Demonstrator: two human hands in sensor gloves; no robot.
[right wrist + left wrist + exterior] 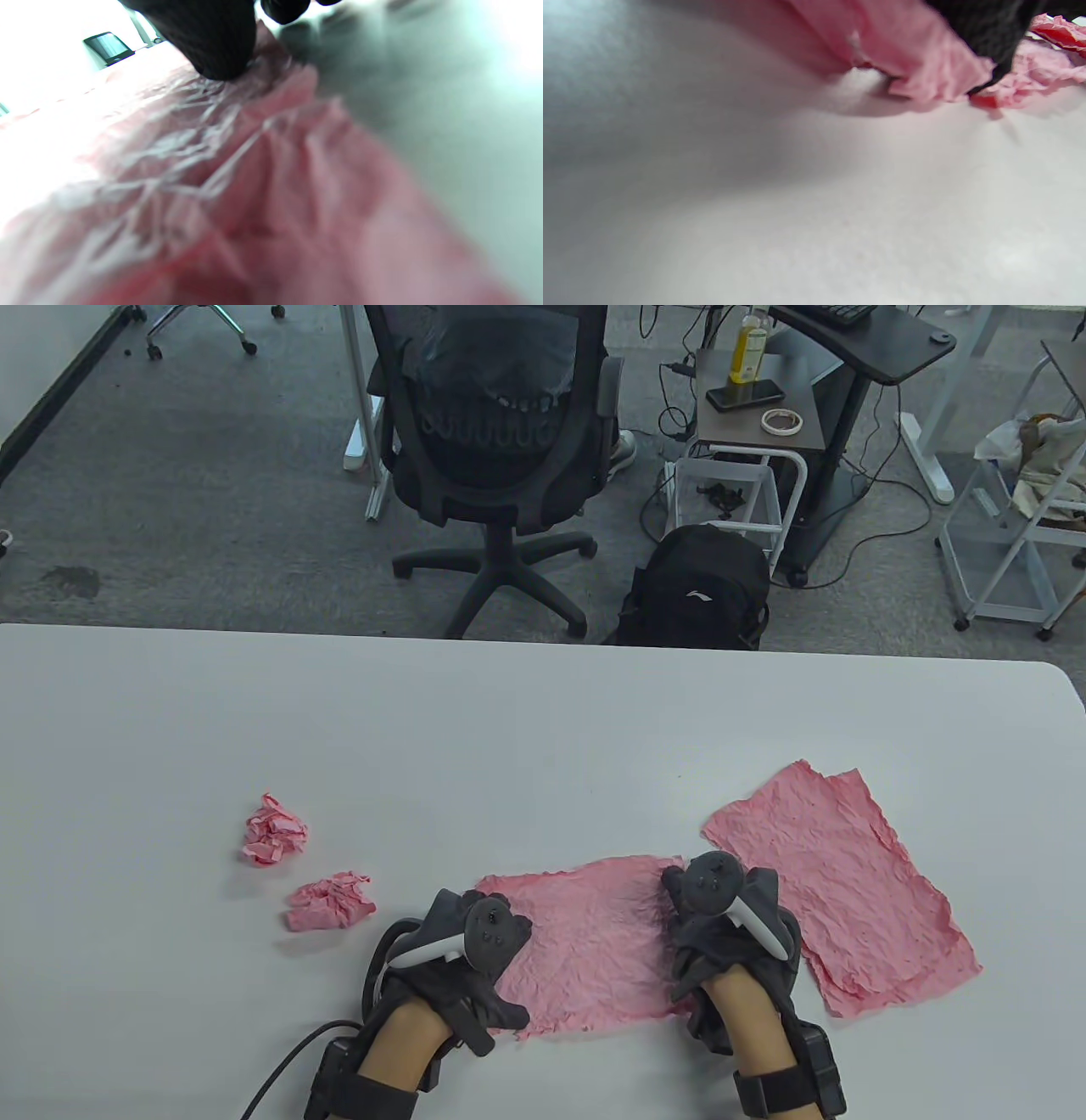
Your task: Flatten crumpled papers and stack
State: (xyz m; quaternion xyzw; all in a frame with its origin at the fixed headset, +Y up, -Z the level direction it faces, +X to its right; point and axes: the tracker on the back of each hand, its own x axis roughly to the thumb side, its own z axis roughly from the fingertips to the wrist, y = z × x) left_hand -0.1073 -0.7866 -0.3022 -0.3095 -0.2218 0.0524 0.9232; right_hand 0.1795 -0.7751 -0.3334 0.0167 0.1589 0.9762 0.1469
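Note:
A flattened, wrinkled pink sheet (594, 942) lies on the white table (509, 729) near the front edge. My left hand (479, 954) rests on its left edge and my right hand (717, 920) rests on its right edge. In the right wrist view a gloved fingertip (212, 38) presses down on the wrinkled sheet (203, 178). In the left wrist view a gloved finger (988, 34) lies over the sheet's slightly raised edge (916, 63). Another flattened pink sheet (836, 886) lies to the right. Two crumpled pink balls (273, 831) (329, 902) sit to the left.
Beyond the table's far edge stand an office chair (501, 432), a black backpack (696, 589) and a small side table (755, 398). A cable (288, 1060) runs from my left wrist to the front edge.

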